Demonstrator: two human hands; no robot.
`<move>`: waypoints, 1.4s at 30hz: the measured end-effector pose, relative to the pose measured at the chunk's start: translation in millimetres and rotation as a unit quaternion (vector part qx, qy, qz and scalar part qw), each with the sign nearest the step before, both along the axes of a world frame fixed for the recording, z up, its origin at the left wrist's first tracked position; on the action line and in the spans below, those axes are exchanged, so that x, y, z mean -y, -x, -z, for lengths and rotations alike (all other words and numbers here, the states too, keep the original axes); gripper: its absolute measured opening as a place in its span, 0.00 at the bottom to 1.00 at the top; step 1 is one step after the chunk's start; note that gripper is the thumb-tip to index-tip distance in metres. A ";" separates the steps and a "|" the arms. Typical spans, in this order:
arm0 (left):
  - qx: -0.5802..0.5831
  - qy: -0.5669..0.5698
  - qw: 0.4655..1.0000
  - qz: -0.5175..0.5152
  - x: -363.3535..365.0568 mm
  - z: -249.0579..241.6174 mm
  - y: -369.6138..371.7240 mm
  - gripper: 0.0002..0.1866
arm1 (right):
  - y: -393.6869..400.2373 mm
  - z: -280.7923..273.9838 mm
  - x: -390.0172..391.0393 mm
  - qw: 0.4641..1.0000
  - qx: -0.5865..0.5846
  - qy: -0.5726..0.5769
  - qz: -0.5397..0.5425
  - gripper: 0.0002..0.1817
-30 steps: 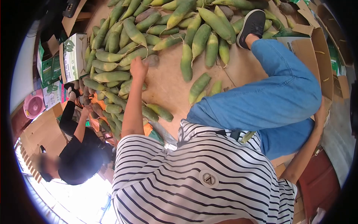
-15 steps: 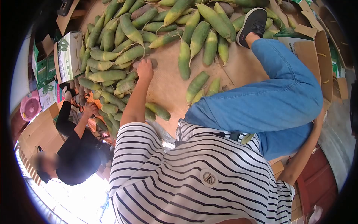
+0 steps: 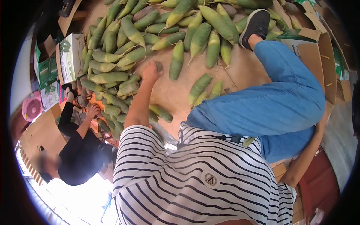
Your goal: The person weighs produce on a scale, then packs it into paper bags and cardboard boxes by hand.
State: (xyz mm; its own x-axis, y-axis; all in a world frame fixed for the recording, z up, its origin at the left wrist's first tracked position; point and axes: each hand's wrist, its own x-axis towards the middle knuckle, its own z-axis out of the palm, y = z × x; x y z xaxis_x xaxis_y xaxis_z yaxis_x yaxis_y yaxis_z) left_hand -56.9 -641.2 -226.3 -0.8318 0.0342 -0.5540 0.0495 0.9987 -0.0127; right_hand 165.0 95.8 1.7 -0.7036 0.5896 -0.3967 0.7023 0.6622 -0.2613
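Observation:
My left hand (image 3: 151, 71) is closed above the brown cardboard sheet (image 3: 168, 95), at the right side of a heap of green radishes (image 3: 108, 77). A greyish-brown rounded end pokes out beside its fingers; what it belongs to is mostly hidden. A single radish (image 3: 176, 60) lies just to the right of this hand. Several more radishes (image 3: 210, 41) are laid close together further right. Two or three lie near my knee (image 3: 200, 89). My right arm (image 3: 309, 157) runs down at the right edge and passes behind my bent leg, which hides my right hand.
My leg in jeans (image 3: 255, 105) and dark shoe (image 3: 257, 26) border the right side. Open cardboard boxes (image 3: 315, 56) stand beyond them. At left, another person in black (image 3: 80, 157) reaches toward the heap's edge, near a white-and-green box (image 3: 69, 58) and a pink fan (image 3: 32, 107).
My left hand has moved a little right and down, away from the heap. The single radish beside it has shifted left, apart from the others. The other person's hand has moved slightly.

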 end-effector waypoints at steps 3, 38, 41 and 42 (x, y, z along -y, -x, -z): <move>-0.086 -0.210 0.950 -0.217 -22.1 -18.1 20.5 0.36 | 0.4 5.7 -5.8 0.993 -0.052 0.065 0.081 0.22; -0.157 -0.259 0.924 -0.234 10.0 -17.0 -48.0 0.19 | -16.9 15.3 -18.5 0.995 -0.052 -0.069 -0.043 0.27; -0.147 -0.351 0.895 -0.235 -43.2 -12.0 -43.0 0.19 | -7.8 8.3 -9.9 0.990 -0.023 -0.110 -0.083 0.29; -0.155 -0.355 0.888 -0.249 -63.9 -28.2 -26.4 0.19 | -5.1 5.8 -4.3 0.991 -0.019 -0.107 -0.082 0.29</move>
